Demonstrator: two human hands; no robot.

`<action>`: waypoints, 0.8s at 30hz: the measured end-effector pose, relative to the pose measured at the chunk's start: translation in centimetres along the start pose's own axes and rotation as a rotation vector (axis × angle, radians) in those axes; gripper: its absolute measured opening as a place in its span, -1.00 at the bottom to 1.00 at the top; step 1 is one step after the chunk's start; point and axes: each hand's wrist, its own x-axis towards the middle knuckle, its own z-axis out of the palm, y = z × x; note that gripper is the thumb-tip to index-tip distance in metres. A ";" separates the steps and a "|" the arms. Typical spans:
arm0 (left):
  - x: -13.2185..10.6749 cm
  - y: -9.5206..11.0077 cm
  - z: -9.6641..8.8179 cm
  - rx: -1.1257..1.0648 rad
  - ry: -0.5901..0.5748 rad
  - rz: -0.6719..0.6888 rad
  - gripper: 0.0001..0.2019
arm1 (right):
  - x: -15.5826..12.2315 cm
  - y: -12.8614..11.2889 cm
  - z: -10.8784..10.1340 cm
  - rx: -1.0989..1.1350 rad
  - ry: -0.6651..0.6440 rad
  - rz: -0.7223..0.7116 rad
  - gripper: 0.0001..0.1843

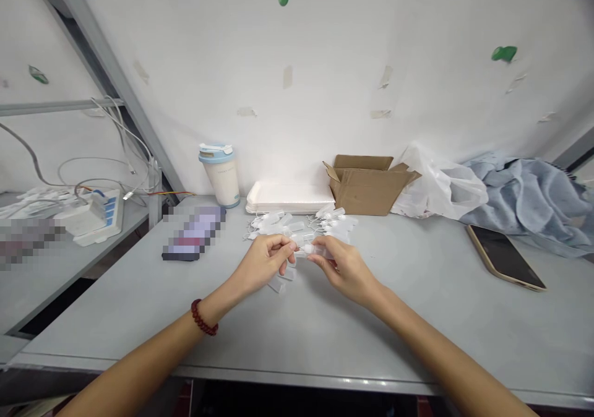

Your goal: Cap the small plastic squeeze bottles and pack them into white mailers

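My right hand (346, 265) is closed around a small translucent plastic bottle (320, 251) with a whitish tip pointing left. Fingertips of my left hand (266, 259) are pinched together right beside that tip; what they hold, if anything, is too small to make out. Just beyond the hands lie two heaps of similar translucent pieces, a left heap (271, 222) and a right heap (335, 224), with thin wire-like ends sticking out. A few loose clear pieces (277, 284) rest on the table below my left hand, partly hidden by it.
Behind the heaps lie stacked white trays (292, 198), an open cardboard box (366, 188) and a plastic bag (431, 185). A lidded cup (221, 179) and a blurred flat object (195, 234) are at left. A phone (505, 257) and blue-grey cloth (533, 197) are at right.
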 end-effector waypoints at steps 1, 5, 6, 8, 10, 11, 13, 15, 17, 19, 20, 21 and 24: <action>0.0 0.0 0.2 0.009 0.003 -0.002 -0.72 | -0.1 0.0 0.1 0.001 -0.003 -0.001 -0.83; 0.0 -0.2 0.3 0.027 -0.015 -0.008 -0.73 | 0.0 -0.2 0.1 0.022 -0.015 0.005 -0.83; 0.1 -0.2 0.0 0.036 -0.018 -0.011 -0.73 | 0.1 -0.2 -0.1 0.028 -0.021 0.020 -0.82; 0.5 -0.2 -1.2 0.060 0.030 -0.015 -0.74 | 0.5 0.1 -0.7 0.025 -0.017 0.081 -0.81; 0.9 -0.2 -2.9 0.090 0.203 -0.005 -0.77 | 0.9 1.1 -1.6 -0.016 0.051 0.181 -0.78; 1.1 -0.2 -3.8 0.108 0.283 0.005 -0.80 | 1.1 1.9 -2.1 -0.045 0.095 0.226 -0.77; 1.5 -0.3 -5.2 0.152 0.349 0.000 -0.78 | 1.1 4.2 -2.8 -0.126 0.152 0.301 -0.77; 1.8 -0.7 -5.9 0.195 0.356 -0.024 -0.75 | 0.9 6.7 -3.2 -0.217 0.159 0.348 -0.81; 2.1 -1.3 -6.0 0.233 0.306 -0.065 -0.73 | 0.5 9.0 -3.3 -0.306 0.100 0.375 -0.76; 2.4 -2.1 -5.8 0.276 0.223 -0.107 -0.72 | 0.2 10.5 -3.1 -0.318 0.052 0.363 -0.71; 2.5 -2.5 -5.7 0.302 0.186 -0.116 -0.71 | 0.1 10.9 -3.0 -0.319 0.030 0.351 -0.70; 2.6 -2.9 -5.7 0.329 0.161 -0.118 -0.71 | 0.1 11.2 -2.9 -0.315 0.015 0.339 -0.68; 2.8 -3.9 -5.9 0.400 0.149 -0.100 -0.70 | 0.1 11.5 -2.6 -0.311 -0.006 0.317 -0.63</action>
